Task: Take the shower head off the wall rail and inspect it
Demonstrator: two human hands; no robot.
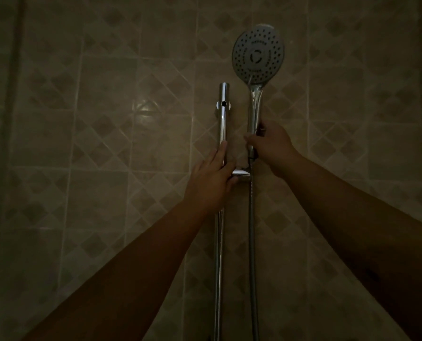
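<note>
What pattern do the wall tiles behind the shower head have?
The wall tiles are beige with darker diamond shapes, seen in the head view, though the light is dim.

Bathroom, shower area of home. Wall (pixel 101 134) across whole frame tiled in beige squares with darker diamond pattern and pale grout lines. Chrome slide rail (pixel 222 114) fixed upright at centre. Round handheld shower head (pixel 258 54) at upper right of centre, nozzle face toward camera. Metal hose (pixel 252 242) hanging beside rail toward bottom edge. Dim lighting.
</note>
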